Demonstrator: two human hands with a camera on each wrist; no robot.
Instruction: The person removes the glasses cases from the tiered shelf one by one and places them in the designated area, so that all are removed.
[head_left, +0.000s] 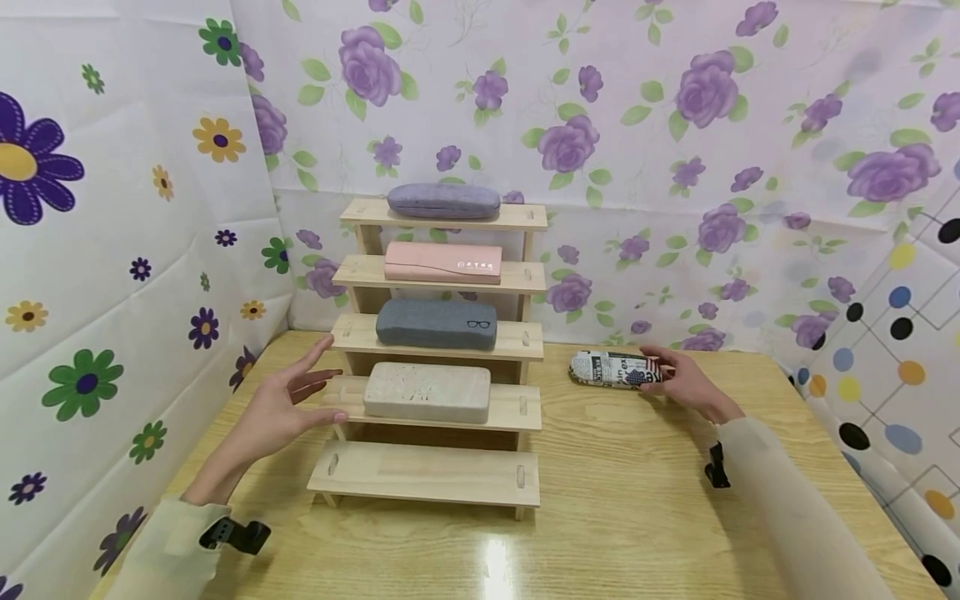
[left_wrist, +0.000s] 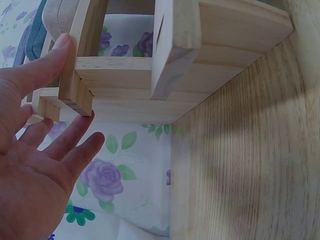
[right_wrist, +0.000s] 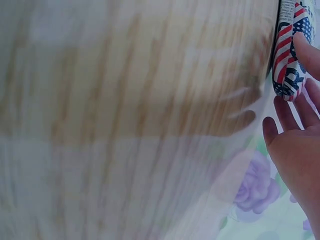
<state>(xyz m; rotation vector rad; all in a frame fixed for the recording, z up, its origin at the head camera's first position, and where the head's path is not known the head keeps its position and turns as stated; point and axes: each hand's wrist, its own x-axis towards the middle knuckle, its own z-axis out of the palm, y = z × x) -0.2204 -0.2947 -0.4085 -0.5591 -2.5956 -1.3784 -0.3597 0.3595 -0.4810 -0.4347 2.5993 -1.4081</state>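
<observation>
A glasses case with a newspaper and flag print (head_left: 615, 369) lies on the table to the right of a wooden stepped rack (head_left: 427, 472). My right hand (head_left: 690, 385) pinches its right end, thumb on the near side and fingers behind. In the right wrist view the thumb lies on the striped end of the case (right_wrist: 287, 55). My left hand (head_left: 277, 408) is at the rack's left side, fingers spread and thumb by the end of a tier. A cream glasses case (head_left: 427, 392) sits on that tier, near the thumb.
Higher tiers hold a blue-grey case (head_left: 437, 324), a pink case (head_left: 443, 262) and a lavender case (head_left: 444, 201). The lowest tier is bare wood. Flowered cloth (head_left: 637, 150) hangs behind the table (head_left: 600, 500), with patterned cloth at both sides.
</observation>
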